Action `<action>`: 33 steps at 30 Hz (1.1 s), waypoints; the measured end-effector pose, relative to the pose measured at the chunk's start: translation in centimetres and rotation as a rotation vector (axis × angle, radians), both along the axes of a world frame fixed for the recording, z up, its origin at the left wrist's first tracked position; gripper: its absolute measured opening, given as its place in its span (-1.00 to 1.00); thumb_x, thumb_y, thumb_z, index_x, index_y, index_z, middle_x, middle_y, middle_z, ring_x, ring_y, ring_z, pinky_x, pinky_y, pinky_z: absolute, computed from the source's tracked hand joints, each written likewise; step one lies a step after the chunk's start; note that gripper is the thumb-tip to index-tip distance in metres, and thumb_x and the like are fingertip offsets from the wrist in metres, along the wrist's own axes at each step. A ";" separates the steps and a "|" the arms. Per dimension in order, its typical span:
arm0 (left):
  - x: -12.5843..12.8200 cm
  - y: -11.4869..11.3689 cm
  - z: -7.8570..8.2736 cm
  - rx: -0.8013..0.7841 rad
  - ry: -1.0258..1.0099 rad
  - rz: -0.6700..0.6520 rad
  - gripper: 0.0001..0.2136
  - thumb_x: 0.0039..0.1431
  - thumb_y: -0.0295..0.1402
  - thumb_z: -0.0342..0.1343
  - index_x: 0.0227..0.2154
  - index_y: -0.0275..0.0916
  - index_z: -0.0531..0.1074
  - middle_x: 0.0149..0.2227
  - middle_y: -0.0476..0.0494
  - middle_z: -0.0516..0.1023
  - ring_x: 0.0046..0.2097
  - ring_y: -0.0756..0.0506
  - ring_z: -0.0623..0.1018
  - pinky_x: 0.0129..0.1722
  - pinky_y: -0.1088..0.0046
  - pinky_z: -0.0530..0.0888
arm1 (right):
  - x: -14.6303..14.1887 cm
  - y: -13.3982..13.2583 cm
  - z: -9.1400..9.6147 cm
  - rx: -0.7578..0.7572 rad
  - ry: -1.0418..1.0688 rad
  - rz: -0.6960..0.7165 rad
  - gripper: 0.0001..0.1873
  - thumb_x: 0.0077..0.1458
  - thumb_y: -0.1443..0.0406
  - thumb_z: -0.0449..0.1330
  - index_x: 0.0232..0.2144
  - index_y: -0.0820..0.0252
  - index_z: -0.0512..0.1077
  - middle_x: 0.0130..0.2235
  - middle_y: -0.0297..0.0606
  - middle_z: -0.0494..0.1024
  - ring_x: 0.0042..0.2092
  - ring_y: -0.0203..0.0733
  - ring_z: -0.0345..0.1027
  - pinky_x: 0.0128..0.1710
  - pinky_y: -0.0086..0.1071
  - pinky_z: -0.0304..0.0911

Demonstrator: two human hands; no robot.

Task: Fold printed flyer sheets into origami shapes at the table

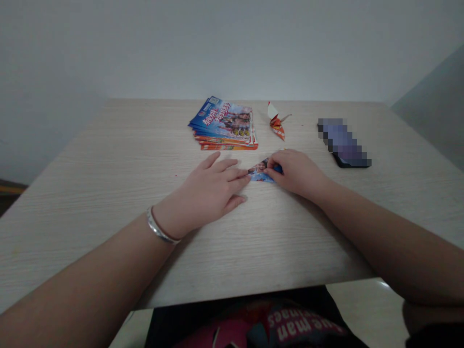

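Note:
A small folded piece of printed paper, blue with a picture on it, lies on the table between my hands. My left hand rests beside it with fingers spread, and its fingertips touch the paper's left corner. On the other side, my right hand pinches the paper's right part between thumb and fingers, which hide that end. Just beyond the paper stands a folded paper crane, orange, red and white.
A fanned stack of printed leaflets lies toward the back of the pale wooden table. A dark phone lies at the right. A wall stands behind the table, and the table's near edge is by my lap.

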State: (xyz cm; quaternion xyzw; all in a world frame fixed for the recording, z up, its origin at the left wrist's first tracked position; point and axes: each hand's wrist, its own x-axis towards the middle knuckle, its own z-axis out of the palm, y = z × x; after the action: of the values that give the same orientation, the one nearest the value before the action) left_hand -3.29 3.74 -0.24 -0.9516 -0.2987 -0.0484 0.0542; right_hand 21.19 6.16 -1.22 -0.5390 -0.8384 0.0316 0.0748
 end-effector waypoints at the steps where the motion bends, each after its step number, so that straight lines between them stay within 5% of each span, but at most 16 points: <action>1: 0.0 0.0 0.1 -0.011 0.006 0.004 -0.62 0.37 -0.16 -0.01 0.15 -0.18 0.40 0.19 -0.11 0.48 0.28 -0.27 0.34 0.33 -0.02 0.09 | 0.0 0.0 0.0 0.000 -0.005 -0.002 -0.77 0.25 0.19 0.10 -0.34 0.16 0.49 -0.25 -0.17 0.60 -0.19 -0.05 0.42 -0.19 -0.25 0.18; 9: -0.2 0.4 0.3 -0.105 0.023 -0.013 -0.56 0.40 -0.17 -0.04 0.23 -0.24 0.33 0.26 -0.17 0.40 0.29 -0.24 0.35 0.30 0.10 0.20 | 0.0 -0.5 0.7 0.045 -0.136 -0.030 -0.72 0.30 0.21 0.03 -0.31 0.18 0.50 -0.24 -0.10 0.61 -0.18 -0.01 0.43 -0.15 -0.19 0.19; 16: 0.2 0.8 -1.1 -0.102 -0.083 -0.063 -0.53 0.38 -0.14 -0.01 0.21 -0.33 0.35 0.24 -0.26 0.42 0.30 -0.29 0.31 0.31 0.09 0.21 | -0.4 -1.7 1.2 0.297 -0.234 0.059 -0.58 0.33 0.13 -0.03 -0.25 0.19 0.57 -0.25 -0.12 0.62 -0.08 0.07 0.37 0.20 0.07 -0.06; 33: 0.0 0.8 -0.3 -0.105 0.007 -0.039 -0.55 0.40 -0.16 -0.04 0.24 -0.27 0.32 0.25 -0.19 0.41 0.26 -0.22 0.37 0.29 0.20 0.25 | -0.3 0.4 -0.1 0.011 -0.021 0.013 -0.73 0.24 0.13 0.12 -0.33 0.16 0.52 -0.25 -0.18 0.62 -0.14 -0.03 0.42 -0.07 -0.19 0.18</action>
State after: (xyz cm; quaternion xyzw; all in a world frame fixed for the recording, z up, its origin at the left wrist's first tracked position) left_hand -3.34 4.51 -0.54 -0.9589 -0.2820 -0.0304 0.0043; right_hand 20.87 6.52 -1.27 -0.5333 -0.8428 0.0220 0.0687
